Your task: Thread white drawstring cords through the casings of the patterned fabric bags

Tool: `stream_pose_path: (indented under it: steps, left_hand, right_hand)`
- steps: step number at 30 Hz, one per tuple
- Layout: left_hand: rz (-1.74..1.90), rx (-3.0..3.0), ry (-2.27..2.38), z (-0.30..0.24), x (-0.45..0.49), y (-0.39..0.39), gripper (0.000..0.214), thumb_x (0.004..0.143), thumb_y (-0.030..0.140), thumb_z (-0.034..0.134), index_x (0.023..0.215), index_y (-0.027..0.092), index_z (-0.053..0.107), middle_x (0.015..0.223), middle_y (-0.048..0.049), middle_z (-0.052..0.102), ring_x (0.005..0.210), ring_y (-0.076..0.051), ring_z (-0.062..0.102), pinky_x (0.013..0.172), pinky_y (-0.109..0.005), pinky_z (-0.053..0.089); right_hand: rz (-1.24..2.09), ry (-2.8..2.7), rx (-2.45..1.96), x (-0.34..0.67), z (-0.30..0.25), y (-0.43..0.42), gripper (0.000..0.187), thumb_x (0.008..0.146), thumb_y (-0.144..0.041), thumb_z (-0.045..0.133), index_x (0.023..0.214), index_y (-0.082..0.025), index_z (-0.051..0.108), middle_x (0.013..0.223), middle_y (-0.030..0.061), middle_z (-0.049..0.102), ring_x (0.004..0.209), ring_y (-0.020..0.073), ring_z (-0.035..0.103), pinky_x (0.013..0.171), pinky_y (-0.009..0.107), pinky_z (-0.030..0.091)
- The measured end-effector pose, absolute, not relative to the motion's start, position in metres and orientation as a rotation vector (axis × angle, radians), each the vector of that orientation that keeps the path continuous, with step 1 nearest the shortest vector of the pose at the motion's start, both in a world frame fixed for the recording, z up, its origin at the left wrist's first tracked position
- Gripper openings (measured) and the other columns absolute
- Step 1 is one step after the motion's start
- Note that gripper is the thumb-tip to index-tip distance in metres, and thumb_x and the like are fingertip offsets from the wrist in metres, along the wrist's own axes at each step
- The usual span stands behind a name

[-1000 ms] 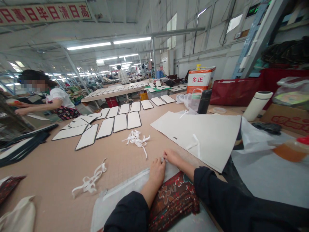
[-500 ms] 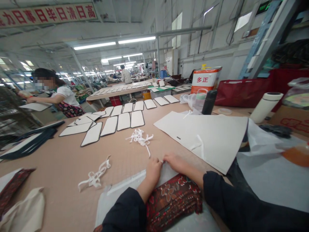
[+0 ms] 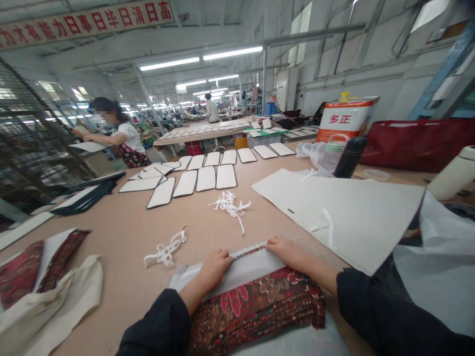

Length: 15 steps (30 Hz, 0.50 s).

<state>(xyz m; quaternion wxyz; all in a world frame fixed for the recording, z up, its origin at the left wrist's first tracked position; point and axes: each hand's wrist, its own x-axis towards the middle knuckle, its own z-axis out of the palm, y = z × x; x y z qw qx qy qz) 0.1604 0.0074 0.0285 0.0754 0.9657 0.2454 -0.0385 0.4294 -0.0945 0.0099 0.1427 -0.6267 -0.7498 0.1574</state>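
Observation:
In front of me lies a stack of dark red floral fabric pieces [image 3: 256, 301]. The top piece's pale backing [image 3: 250, 267] faces up beyond the printed part, with a thin floral strip along its far edge. My left hand [image 3: 215, 269] has its fingers curled on that far edge at the left. At the right end of the same edge, my right hand [image 3: 287, 252] pinches it; both thumbs are partly hidden. Under the stack is a translucent plastic sheet [image 3: 297, 341]. Two tangles of white tape, a nearer one [image 3: 165, 252] and a farther one [image 3: 230, 205], lie just beyond.
White dark-edged panels [image 3: 206, 178] lie in rows across the brown table [image 3: 129, 237]. A large pale sheet [image 3: 345, 202] is at right, near a black bottle [image 3: 350, 157] and an orange-white can [image 3: 347, 118]. Floral fabric and cream cloth [image 3: 74, 296] sit at left. A co-worker [image 3: 126, 133] stands far left.
My hands, close together at the far edge before, are now spread apart along it, the left one farther left. The floral strip between them now shows. My view has turned left.

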Motion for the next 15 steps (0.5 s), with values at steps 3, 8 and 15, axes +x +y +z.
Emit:
stream_pose_path:
  steps: [3,8,15]
  left_hand:
    - [-0.112,2.860,0.833,0.031,0.120,0.012,0.023,0.087,0.018,0.038,0.091,0.022,0.060,0.089,-0.0027,0.054,0.087,-0.016,0.047,0.077,-0.024,0.036]
    - [0.002,2.670,1.007,0.028,0.090,0.014,0.022,0.083,0.017,0.042,0.091,0.022,0.062,0.093,-0.0020,0.056,0.090,-0.015,0.048,0.081,-0.023,0.036]
    - [0.102,2.681,1.088,0.015,0.092,0.007,0.022,0.086,0.020,0.041,0.088,0.020,0.062,0.090,-0.0022,0.056,0.088,-0.015,0.048,0.079,-0.023,0.036]
  right_hand:
    - [0.414,-2.220,-1.774,0.431,0.009,-0.095,0.028,0.083,-0.012,0.038,0.095,-0.018,0.063,0.098,0.0076,0.059,0.094,0.0188,0.049,0.082,0.027,0.036]
    - [0.348,-2.269,-1.985,0.410,0.016,-0.074,0.024,0.077,-0.005,0.043,0.077,-0.015,0.064,0.085,0.0125,0.061,0.084,0.0222,0.054,0.075,0.030,0.038]
    - [0.225,-2.514,-1.719,0.302,0.020,-0.041,0.022,0.081,-0.008,0.041,0.091,-0.016,0.058,0.089,0.0087,0.060,0.084,0.0192,0.055,0.070,0.026,0.040]
